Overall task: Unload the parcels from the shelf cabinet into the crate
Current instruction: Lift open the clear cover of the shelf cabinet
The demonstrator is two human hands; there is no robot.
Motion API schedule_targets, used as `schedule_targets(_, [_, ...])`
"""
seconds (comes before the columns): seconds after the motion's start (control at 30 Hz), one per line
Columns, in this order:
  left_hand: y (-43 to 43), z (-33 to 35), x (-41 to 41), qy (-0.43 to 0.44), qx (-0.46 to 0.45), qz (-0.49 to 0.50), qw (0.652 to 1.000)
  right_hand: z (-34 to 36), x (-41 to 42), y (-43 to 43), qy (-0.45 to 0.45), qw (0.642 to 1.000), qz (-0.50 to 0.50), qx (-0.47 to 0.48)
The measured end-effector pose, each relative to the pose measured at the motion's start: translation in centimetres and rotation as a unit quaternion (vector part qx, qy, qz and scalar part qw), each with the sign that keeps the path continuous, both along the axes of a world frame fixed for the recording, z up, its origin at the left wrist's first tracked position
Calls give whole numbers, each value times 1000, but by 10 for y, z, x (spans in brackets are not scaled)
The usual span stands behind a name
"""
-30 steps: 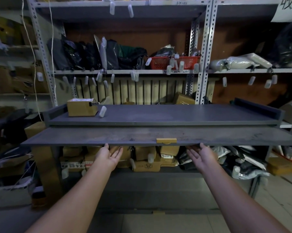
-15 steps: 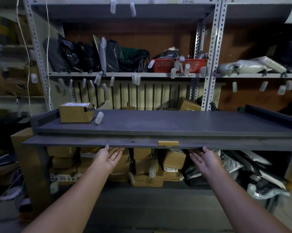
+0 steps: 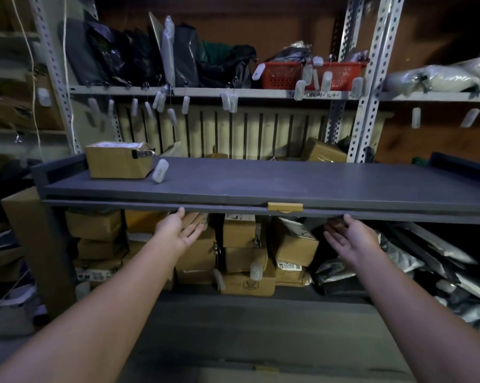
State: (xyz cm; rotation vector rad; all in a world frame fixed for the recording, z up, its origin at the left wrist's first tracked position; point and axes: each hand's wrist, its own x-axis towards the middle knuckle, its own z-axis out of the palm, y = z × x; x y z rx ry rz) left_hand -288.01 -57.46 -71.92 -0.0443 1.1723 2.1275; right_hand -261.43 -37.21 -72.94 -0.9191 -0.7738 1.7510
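Parcels [image 3: 239, 244] sit stacked in the lower bay of the shelf cabinet [image 3: 288, 183]: brown cardboard boxes in the middle, grey and black poly bags [image 3: 393, 258] to the right. One box bears a white label [image 3: 288, 266] whose dark print is too small to read, and the stamped box [image 3: 247, 284] below it carries a faint emblem. The person's left hand [image 3: 179, 230] and right hand [image 3: 353, 236] reach palm up beneath a dark grey panel [image 3: 399, 217] fitted with a tan handle [image 3: 285, 207], thumbs at its front edge. Each grip is wide, fingers straight, holding nothing. A lone box [image 3: 118, 161] rests on the cabinet's top at the left. On the metal shelf edge behind, below a red basket [image 3: 283, 76], some handwriting [image 3: 316, 94] is not legible.
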Motion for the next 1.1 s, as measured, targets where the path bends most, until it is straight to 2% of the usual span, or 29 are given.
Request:
schedule_targets(0.43, [-1,3,-13,65,-82,-24,994,-3,-9,12,-31,999,-18,3])
schedule_targets(0.57, [-6,2,-12,104,-113,-37,987,1,-5,10,-74,997,-6,17])
schedule_targets(0.67, [-9,0,-12,187,-184,-47,964,2,-1,6,-156,987,8,42])
schedule_targets(0.73, [-10,-2,-16,274,-257,-61,925,2,-1,1,-221,973,32,67])
schedule_targets(0.77, [-12,-3,-18,330,-297,-75,893,1,-1,-1,-256,962,47,83])
schedule_targets(0.87, [-16,-9,-21,480,-401,-125,770,-6,-5,-5,-364,913,113,147])
schedule_targets(0.93, [-19,-15,-16,534,-445,-154,702,-10,-8,-8,-436,865,160,191])
schedule_targets(1.0, [-20,-22,-12,564,-477,-179,650,-17,-11,-10,-509,805,188,241])
schedule_targets(1.1, [-21,-31,-12,597,-513,-205,581,-25,-15,-11,-627,682,204,315])
